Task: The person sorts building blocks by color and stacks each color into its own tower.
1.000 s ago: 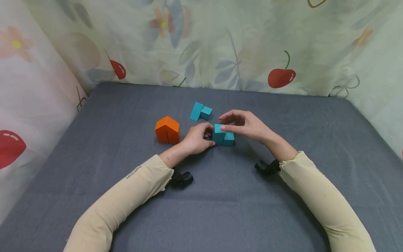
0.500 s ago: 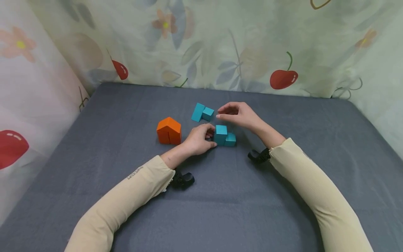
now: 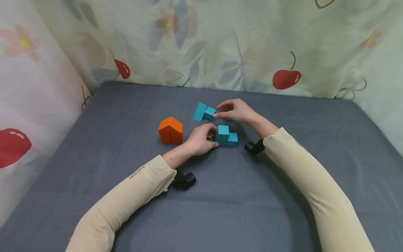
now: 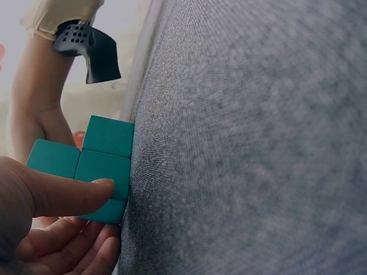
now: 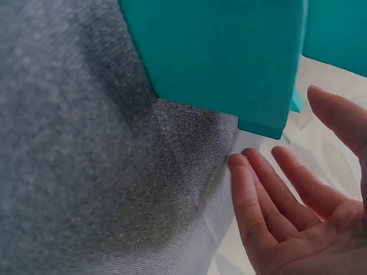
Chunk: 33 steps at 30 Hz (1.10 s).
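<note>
Left of centre on the cloth, my left hand (image 3: 199, 140) holds a blue block piece (image 3: 223, 134) of joined-looking cubes, one part taller than its right side. In the left wrist view the thumb (image 4: 86, 196) lies across the piece's face, the fingers curled behind and below. Further back lies a second blue block piece (image 3: 199, 112), low and angled. My right hand (image 3: 237, 111) reaches to its right end, thumb and fingers apart; contact cannot be told. The right wrist view shows that hand's fingers spread, with a large blue surface (image 5: 218, 51) close to the camera.
An orange house-shaped block piece (image 3: 170, 131) stands left of my left hand. Grey cloth (image 3: 220, 213) covers the table. Patterned curtains (image 3: 220, 42) rise behind and at the sides. Black wrist mounts (image 3: 185, 180) hang below both forearms.
My right hand has left the near blue piece and moved back and left to the farther one. The left hand stays at the near piece. The view has shifted slightly.
</note>
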Tool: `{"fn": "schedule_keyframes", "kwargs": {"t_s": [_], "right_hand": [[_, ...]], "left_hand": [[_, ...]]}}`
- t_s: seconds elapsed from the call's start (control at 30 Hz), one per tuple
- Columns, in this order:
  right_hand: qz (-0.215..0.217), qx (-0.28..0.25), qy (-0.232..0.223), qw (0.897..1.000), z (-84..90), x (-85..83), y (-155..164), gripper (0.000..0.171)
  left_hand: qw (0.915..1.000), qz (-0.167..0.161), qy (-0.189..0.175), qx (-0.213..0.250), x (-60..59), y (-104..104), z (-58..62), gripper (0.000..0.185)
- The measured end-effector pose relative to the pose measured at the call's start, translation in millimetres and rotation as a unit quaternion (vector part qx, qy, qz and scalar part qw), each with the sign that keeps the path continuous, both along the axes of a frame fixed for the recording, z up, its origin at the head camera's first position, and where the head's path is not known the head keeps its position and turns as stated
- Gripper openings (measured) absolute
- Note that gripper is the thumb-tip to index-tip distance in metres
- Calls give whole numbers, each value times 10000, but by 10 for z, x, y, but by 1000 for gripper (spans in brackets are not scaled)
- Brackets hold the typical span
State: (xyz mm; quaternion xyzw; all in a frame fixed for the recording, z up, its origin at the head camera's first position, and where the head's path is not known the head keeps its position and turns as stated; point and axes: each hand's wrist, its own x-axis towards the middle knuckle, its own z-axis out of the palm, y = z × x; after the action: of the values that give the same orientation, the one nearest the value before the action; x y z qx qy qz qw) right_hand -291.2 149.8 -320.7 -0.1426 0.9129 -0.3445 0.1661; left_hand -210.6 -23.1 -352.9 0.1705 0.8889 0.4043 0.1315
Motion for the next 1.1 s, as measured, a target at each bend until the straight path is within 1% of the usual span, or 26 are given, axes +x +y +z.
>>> {"fn": "schedule_keyframes", "kwargs": {"t_s": [0.13, 0.27, 0.6, 0.83, 1.1], "right_hand": [[99, 177, -70, 9998, 18, -26, -30, 51], [141, 358, -36, 9993, 32, -48, -66, 54], [86, 564, 124, 9983, 31, -64, -125, 49], [18, 717, 204, 9972, 23, -61, -151, 49], [-21, 583, 257, 9980, 12, -51, -121, 45]], "left_hand": [[10000, -42, 11, 7, -3, -2, 10, 45], [10000, -57, 11, 18, -3, 0, 16, 44], [10000, -37, -31, 46, -11, 9, 8, 44], [10000, -69, 5, 53, -3, 3, 10, 44], [10000, -14, -14, 67, 2, -1, 12, 45]]}}
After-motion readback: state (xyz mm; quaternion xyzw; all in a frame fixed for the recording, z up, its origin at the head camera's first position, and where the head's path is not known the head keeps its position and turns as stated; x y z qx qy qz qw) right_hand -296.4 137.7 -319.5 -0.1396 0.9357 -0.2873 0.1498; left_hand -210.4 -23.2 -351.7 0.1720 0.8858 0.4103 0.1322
